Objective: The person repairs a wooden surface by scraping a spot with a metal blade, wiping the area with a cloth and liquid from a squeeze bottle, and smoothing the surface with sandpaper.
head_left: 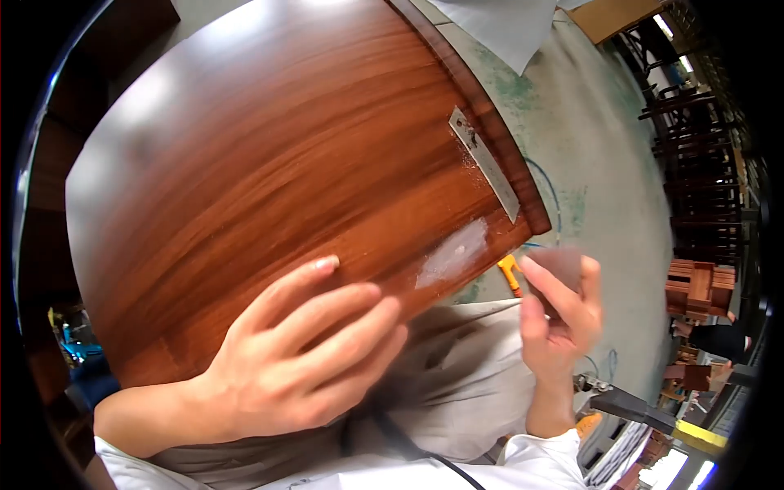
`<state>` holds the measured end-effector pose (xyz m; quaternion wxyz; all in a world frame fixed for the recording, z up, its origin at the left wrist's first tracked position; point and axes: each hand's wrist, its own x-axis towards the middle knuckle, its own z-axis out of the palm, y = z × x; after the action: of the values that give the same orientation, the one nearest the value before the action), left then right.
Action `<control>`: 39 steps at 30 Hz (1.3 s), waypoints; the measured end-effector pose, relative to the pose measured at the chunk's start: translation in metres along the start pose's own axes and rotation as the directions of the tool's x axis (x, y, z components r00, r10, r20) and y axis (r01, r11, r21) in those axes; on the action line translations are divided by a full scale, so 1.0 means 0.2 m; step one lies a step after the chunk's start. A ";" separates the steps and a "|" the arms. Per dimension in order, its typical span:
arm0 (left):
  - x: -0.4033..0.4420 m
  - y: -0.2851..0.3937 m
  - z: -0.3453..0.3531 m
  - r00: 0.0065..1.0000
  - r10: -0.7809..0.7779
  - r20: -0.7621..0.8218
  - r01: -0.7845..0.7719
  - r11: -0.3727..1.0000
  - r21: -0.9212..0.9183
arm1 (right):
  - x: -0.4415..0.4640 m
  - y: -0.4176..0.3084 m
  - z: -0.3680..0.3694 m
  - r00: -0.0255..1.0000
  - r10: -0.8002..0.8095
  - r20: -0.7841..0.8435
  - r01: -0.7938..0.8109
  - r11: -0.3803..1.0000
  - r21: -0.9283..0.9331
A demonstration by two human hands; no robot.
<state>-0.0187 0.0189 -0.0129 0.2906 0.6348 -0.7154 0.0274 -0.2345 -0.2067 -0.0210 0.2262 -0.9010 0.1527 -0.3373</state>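
A glossy reddish-brown wooden panel (pixel 269 180) fills the middle of the head view. My left hand (pixel 302 355) is at its near edge, fingers spread and holding nothing; whether the fingertips touch the wood is unclear. Off the panel's right corner, my right hand (pixel 559 327) pinches a thin, dull brown sheet (pixel 562 265), slightly blurred, which looks like sandpaper. Between the hands, a pale, dusty patch (pixel 453 253) marks the wood near the corner. A narrow grey strip (pixel 487 167) with dark smudges lies along the right edge, specks of dust beside it.
Beyond the corner is a yellow tool handle (pixel 510 274), near a thin blue hose (pixel 555 196) on the greenish-grey floor (pixel 604 163). Dark stacked furniture (pixel 694 147) lines the right side. A person in dark clothing (pixel 719 339) is farther off. A white sheet (pixel 506 28) hangs at the top.
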 end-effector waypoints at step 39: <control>0.01 -0.02 0.03 0.999 -0.042 -0.025 0.044 0.995 0.089 | 0.12 -0.13 0.09 0.961 -0.140 0.239 0.169 0.980 -0.105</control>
<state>-0.0175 0.0141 -0.0176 0.2707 0.6621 -0.6962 0.0608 -0.2020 -0.1898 -0.0072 0.1586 -0.9556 0.0754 -0.2368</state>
